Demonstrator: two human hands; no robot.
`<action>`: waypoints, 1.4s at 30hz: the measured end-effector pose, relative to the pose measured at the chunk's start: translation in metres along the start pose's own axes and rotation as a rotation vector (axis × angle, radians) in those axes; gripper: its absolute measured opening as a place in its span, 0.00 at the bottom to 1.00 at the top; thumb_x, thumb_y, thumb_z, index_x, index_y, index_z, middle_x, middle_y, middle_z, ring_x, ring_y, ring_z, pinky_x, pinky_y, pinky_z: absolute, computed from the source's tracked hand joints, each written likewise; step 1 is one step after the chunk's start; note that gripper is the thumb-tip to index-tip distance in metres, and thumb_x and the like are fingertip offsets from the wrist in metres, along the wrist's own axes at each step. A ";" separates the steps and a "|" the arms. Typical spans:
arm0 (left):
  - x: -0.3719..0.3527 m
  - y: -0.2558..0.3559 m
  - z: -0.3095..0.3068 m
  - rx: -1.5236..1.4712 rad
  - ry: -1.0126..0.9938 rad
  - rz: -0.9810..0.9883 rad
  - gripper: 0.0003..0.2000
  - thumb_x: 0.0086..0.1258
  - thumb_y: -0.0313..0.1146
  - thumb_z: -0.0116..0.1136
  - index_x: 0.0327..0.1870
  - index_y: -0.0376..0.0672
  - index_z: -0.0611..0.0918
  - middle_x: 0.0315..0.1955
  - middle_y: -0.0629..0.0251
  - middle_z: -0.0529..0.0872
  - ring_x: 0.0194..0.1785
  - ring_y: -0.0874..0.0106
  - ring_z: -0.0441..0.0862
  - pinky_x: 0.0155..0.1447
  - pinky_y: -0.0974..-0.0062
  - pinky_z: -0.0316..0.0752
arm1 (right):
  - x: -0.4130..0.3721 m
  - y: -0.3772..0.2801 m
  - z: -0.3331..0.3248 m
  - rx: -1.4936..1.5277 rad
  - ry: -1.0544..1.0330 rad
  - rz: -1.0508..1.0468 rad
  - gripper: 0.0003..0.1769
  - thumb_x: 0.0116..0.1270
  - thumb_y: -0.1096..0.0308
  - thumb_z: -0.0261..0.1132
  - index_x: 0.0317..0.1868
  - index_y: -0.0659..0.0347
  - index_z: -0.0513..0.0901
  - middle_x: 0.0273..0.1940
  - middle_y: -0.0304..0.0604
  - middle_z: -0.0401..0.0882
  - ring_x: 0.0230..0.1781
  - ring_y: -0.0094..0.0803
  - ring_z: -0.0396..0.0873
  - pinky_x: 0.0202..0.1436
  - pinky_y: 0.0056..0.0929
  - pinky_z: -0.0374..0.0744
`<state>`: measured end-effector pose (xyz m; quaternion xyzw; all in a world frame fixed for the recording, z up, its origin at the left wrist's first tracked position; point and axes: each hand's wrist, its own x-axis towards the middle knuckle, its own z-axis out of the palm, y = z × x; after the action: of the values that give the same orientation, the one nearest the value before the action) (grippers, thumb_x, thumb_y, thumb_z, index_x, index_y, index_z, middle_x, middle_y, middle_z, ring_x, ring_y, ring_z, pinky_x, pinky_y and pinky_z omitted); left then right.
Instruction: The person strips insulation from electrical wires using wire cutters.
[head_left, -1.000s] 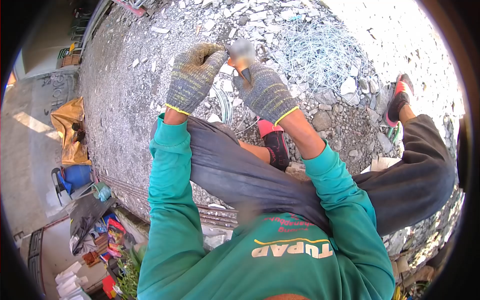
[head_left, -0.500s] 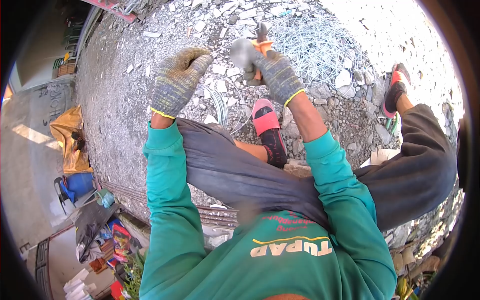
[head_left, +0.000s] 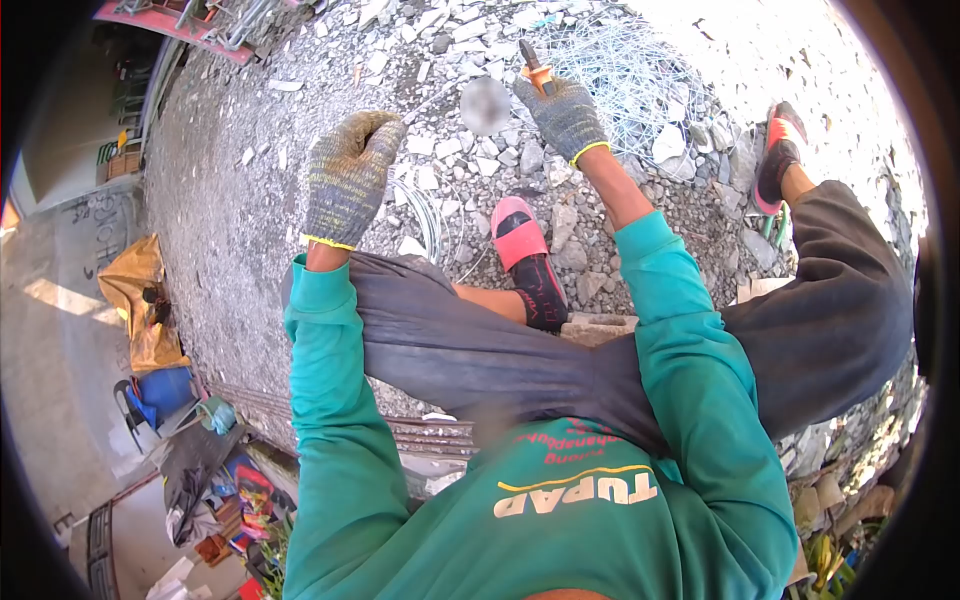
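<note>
The left glove (head_left: 347,185) and right glove (head_left: 568,118) are grey flecked with yellow, their hems (head_left: 330,242) bright yellow. The tool (head_left: 537,72) is orange and dark. White letters (head_left: 577,494), a yellow line (head_left: 575,476) and red print (head_left: 575,446) mark the green shirt (head_left: 450,550).

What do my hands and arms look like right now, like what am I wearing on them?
Your left hand and right hand wear grey knit gloves flecked with yellow, edged in bright yellow at the wrist. Long green sleeves end in ribbed cuffs.
</note>
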<state>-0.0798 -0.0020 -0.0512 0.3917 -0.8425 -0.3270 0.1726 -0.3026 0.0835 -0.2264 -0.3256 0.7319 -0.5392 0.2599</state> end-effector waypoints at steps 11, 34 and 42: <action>0.000 0.012 -0.004 -0.053 0.039 -0.080 0.12 0.72 0.36 0.64 0.50 0.39 0.85 0.33 0.73 0.84 0.32 0.85 0.75 0.34 0.85 0.70 | 0.003 0.000 -0.009 0.037 -0.146 0.036 0.25 0.69 0.44 0.61 0.40 0.62 0.85 0.32 0.57 0.84 0.34 0.53 0.83 0.39 0.47 0.79; -0.001 0.021 -0.011 -0.099 0.065 -0.031 0.11 0.72 0.35 0.64 0.48 0.39 0.86 0.30 0.73 0.83 0.30 0.84 0.74 0.33 0.84 0.71 | -0.076 -0.110 0.022 0.006 -0.351 -0.242 0.20 0.64 0.54 0.67 0.41 0.66 0.81 0.31 0.59 0.82 0.36 0.58 0.82 0.39 0.49 0.78; -0.003 0.026 -0.018 -0.123 0.043 -0.058 0.11 0.74 0.35 0.62 0.50 0.38 0.85 0.30 0.72 0.83 0.30 0.83 0.75 0.35 0.84 0.72 | -0.076 -0.118 0.018 0.248 -0.449 -0.098 0.20 0.67 0.54 0.68 0.42 0.66 0.81 0.28 0.55 0.81 0.33 0.49 0.83 0.36 0.46 0.77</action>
<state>-0.0822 0.0052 -0.0201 0.4113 -0.8052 -0.3747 0.2049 -0.2166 0.1051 -0.1163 -0.4380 0.5675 -0.5508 0.4275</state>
